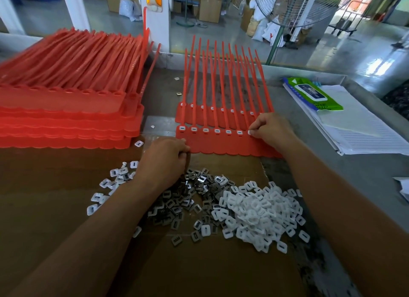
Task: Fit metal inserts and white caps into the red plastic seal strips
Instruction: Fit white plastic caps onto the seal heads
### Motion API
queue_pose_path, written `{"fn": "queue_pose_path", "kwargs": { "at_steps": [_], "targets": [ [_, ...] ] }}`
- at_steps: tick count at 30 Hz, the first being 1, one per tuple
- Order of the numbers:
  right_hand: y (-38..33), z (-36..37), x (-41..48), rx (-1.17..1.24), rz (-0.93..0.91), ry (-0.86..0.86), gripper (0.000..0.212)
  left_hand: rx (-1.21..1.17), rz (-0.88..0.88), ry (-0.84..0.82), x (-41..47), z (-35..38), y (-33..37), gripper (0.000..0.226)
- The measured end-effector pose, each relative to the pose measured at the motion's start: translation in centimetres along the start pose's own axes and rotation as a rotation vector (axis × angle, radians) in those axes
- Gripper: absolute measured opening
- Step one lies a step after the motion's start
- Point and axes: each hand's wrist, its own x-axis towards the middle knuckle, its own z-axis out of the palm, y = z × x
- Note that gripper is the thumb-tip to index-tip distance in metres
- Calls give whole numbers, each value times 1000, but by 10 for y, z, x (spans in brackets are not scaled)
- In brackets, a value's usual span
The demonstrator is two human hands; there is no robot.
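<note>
Fingertips (255,130) of the right hand (272,128) pinched a white cap (249,132) at the right end of the left-right cap row on the red seal strip (221,146), mid-frame; left hand (163,157) curled lower-left, contents unclear.

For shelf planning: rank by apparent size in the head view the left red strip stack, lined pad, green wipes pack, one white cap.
1. red strip stack
2. lined pad
3. green wipes pack
4. white cap

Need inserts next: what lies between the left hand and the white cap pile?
Head view: metal inserts lie between the left hand and the cap pile, with a few stray caps mixed in.
</note>
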Motion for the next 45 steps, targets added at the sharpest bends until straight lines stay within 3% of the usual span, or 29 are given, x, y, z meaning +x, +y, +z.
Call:
{"fn": "queue_pose_path", "kwargs": {
  "at_steps": [4, 11, 18, 24, 27, 31, 37, 45],
  "targets": [
    [-5, 1, 3, 1, 63, -7, 5, 2, 1, 0, -1, 1, -1, 27],
    [-8, -2, 9, 50, 153, -26, 29, 0, -11, 0, -1, 1, -2, 27],
    [-11, 2, 12, -45, 176, -29, 27, 6, -3, -13, -1, 0, -1, 28],
    [-6, 3, 9, -70, 115, 16, 5, 5, -7, -9, -1, 1, -1, 28],
    [-1, 6, 4, -47, 85, 64, 24, 7, -15, -9, 0, 1, -2, 27],
    [4, 9, 2, -63, 53, 88, 25, 14, -11, -8, -1, 1, -2, 27],
    [3, -2, -20, 1, -94, 22, 22, 13, -13, -5, 0, 1, -1, 27],
    [3, -24, -75, -62, -226, -272, 20, 20, -15, 6, 1, 2, -2, 27]
  ]
}}
